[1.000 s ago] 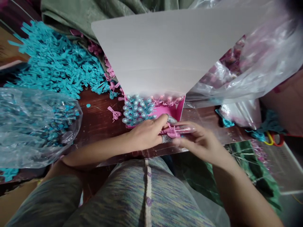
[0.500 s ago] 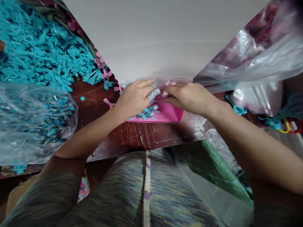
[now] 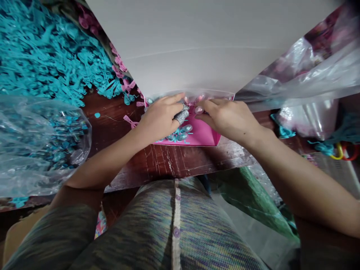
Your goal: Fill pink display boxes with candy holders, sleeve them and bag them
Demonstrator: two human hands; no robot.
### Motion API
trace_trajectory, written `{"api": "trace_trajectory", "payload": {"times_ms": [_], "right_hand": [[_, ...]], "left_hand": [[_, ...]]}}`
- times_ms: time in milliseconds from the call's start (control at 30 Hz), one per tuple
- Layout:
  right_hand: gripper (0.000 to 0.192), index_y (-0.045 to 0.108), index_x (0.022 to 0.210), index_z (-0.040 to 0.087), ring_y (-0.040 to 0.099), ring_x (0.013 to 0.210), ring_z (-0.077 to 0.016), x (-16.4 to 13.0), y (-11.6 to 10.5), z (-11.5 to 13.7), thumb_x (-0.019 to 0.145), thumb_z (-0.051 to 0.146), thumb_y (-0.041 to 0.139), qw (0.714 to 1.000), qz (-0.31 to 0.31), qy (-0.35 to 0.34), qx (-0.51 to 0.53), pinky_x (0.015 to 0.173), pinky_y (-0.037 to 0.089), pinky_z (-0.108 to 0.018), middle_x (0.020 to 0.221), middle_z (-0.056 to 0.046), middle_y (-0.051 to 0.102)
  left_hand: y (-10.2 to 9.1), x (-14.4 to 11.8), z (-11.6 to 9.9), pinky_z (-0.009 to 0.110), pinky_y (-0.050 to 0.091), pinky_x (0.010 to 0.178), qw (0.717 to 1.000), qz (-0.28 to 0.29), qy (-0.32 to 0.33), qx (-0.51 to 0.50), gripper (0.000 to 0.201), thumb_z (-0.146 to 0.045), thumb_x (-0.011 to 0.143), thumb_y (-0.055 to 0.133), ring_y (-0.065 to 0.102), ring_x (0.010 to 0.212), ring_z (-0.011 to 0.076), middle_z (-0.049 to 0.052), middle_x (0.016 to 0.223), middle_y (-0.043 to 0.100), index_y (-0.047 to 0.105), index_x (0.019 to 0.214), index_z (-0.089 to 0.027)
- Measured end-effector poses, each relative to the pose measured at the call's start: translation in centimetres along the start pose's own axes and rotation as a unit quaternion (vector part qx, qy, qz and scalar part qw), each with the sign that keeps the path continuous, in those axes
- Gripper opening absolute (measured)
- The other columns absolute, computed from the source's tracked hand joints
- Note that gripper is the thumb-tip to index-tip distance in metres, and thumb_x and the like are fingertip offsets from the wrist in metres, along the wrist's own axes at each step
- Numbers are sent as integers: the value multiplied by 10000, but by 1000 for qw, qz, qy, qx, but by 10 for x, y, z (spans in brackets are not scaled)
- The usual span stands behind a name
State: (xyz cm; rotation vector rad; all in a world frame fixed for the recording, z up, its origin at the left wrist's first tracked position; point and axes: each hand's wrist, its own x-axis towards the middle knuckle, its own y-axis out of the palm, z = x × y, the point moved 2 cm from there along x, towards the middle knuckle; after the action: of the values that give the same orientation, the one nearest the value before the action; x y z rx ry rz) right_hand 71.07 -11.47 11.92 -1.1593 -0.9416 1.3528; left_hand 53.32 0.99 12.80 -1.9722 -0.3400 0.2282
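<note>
An open box with a pink inside (image 3: 205, 129) lies on the table, its large white lid (image 3: 185, 30) standing up behind. In it, several shiny turquoise oval pieces (image 3: 182, 133) lie near the front and several pink ones (image 3: 200, 97) along the back. My left hand (image 3: 163, 114) rests over the box's left part, fingers apart, the upper ones stretched to the back. Grey wrapping (image 3: 182, 114) covers some of its digits. At the right side, my right hand (image 3: 227, 116) pinches a glossy pink oval piece (image 3: 198, 110) between thumb and fingers; some fingertips are hidden.
A heap of turquoise strips (image 3: 47, 56) covers the left back. A clear bag of blue-green pieces (image 3: 42, 142) lies in front of it. Pink bow-like pieces (image 3: 129, 122) sit left of the box. Clear plastic bags (image 3: 306, 82) stand at right. The table edge (image 3: 174, 174) is close to my body.
The view has shifted slightly, so the box and lid appear a little farther right. Both hands stay in the box, with the right hand still pinching the pink piece.
</note>
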Motion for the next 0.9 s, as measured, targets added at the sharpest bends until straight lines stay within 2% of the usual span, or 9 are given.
{"api": "trace_trajectory", "payload": {"times_ms": [200,333,400,467,600,667,733,833,900], "right_hand": [[388,743,1210,182,739,862,-245,-6,0,4,1103,413,451,999,37,-37,1,646,462,-326,1087,-134,807],[425,708,1275,142,740,886,-281,1,1,6,1106,438,454,1000,25,13,-6,636,451,-343,1131,-186,793],[459,683,1322,129,738,888,-289,3,0,7,1097,477,489,999,0,46,-18,617,425,-340,1147,-199,787],[460,705,1288,145,738,901,-293,1,-3,7,1091,510,507,998,-20,52,-34,590,383,-332,1139,-189,790],[513,767,1076,196,732,997,-308,-6,-6,7,1137,507,364,998,-19,-7,-62,565,309,-336,1125,-157,801],[573,776,1032,199,725,1042,-316,-7,-5,6,1152,486,294,997,-13,-27,-73,566,287,-342,1132,-152,799],[590,786,1008,206,720,1038,-313,-6,-1,6,1154,481,285,996,-8,-34,-87,562,261,-342,1162,-140,793],[589,807,986,234,695,1071,-311,-4,4,7,1141,534,324,994,-35,-31,-100,559,243,-338,1327,-111,744],[569,822,990,238,652,1145,-323,-1,5,10,1127,558,371,992,-56,-26,-109,564,258,-340,1391,-117,706]], "left_hand": [[4,1,3,492,529,1199,1000,-17,3,-9,272,-84,923,578,647,1393,284,106,1572,618,782,1088,-157],[4,1,1,487,531,1196,1000,-12,1,-21,237,-102,938,592,649,1392,286,129,1556,628,783,1074,-140],[-8,-5,0,456,535,1194,999,-34,2,-34,242,-152,992,585,648,1392,254,97,1544,644,775,1141,-163],[-29,-18,5,417,532,1194,995,-96,-14,-31,260,-223,1050,573,649,1381,212,59,1510,674,748,1239,-191],[-70,-56,39,376,536,1148,966,-231,-104,46,291,-340,1087,588,673,1282,165,24,1360,750,702,1324,-216],[-73,-74,63,391,530,1128,963,-204,-152,92,290,-359,1077,594,663,1231,167,15,1307,761,703,1304,-216],[-63,-90,85,416,516,1117,973,-118,-163,114,279,-322,1062,572,651,1197,188,19,1277,766,718,1269,-205],[-37,-108,106,451,502,1111,988,33,-102,114,332,-180,996,518,647,1206,251,77,1279,765,739,1244,-168],[-21,-115,111,485,498,1109,985,101,-54,126,394,-124,950,499,624,1262,305,126,1316,743,732,1266,-151]]}}
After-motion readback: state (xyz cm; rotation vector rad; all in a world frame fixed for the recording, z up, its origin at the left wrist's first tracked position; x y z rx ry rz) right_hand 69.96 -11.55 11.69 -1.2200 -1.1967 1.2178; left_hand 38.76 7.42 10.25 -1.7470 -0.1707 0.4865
